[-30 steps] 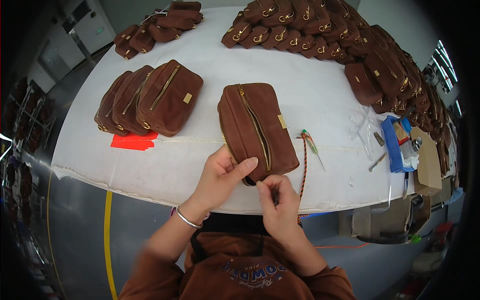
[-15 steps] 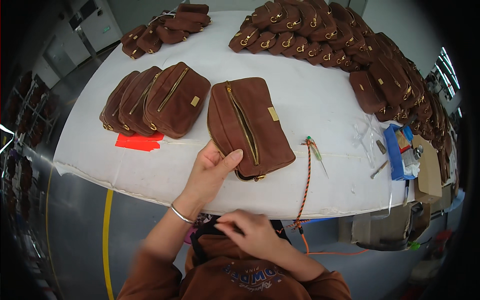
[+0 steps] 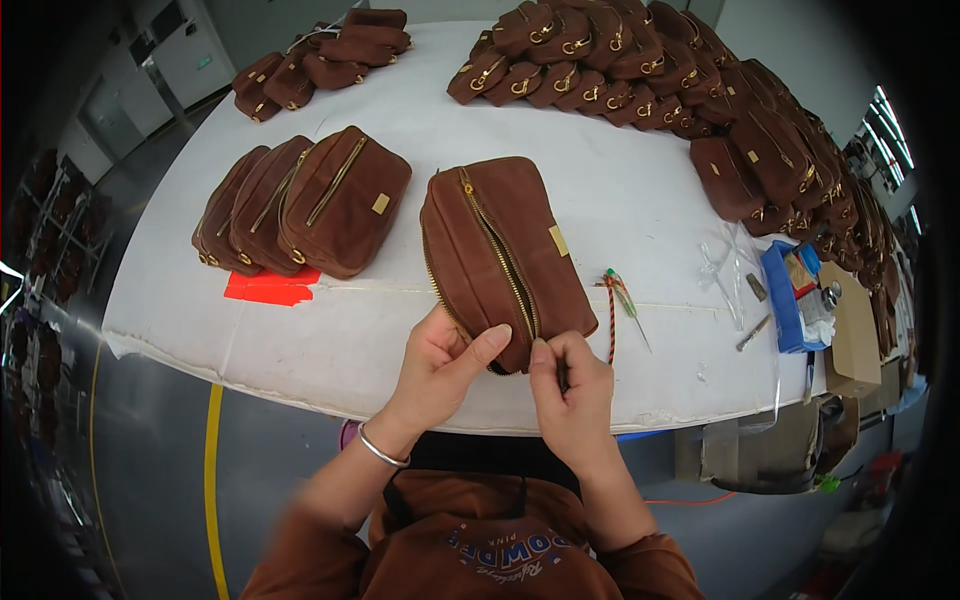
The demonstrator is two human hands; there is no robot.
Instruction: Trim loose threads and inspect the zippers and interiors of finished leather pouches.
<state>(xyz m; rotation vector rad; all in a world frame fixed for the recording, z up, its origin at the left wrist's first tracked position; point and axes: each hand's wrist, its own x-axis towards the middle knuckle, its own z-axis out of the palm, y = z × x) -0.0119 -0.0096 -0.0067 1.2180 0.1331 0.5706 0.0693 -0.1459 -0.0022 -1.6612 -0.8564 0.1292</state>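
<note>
A brown zippered pouch (image 3: pixel 505 230) with a small gold plate is held up over the near edge of the table. Its front brass zipper (image 3: pixel 497 245) stands partly parted, with the slider at the far end. My left hand (image 3: pixel 440 365) grips the pouch's lower left corner, thumb on top. At the lower right corner, my right hand (image 3: pixel 572 385) pinches the pouch near the zipper's near end; whether something small is also between its fingers is hidden. Left of it, three similar pouches (image 3: pixel 345 205) lean together beside a red patch (image 3: pixel 270 288) on the table.
Many brown pouches (image 3: pixel 600 60) are heaped at the far right, and a smaller group (image 3: pixel 340 55) lies far left. To the right are a green-handled pointed tool (image 3: pixel 625 300) with a striped cord, a blue box (image 3: pixel 785 300) of supplies and a cardboard box (image 3: pixel 850 330). The white table (image 3: pixel 160 330) curves toward me.
My right hand has risen from near my body to the pouch's lower right corner and now pinches it. The pouch's zipper gap looks narrower. My left hand keeps its hold.
</note>
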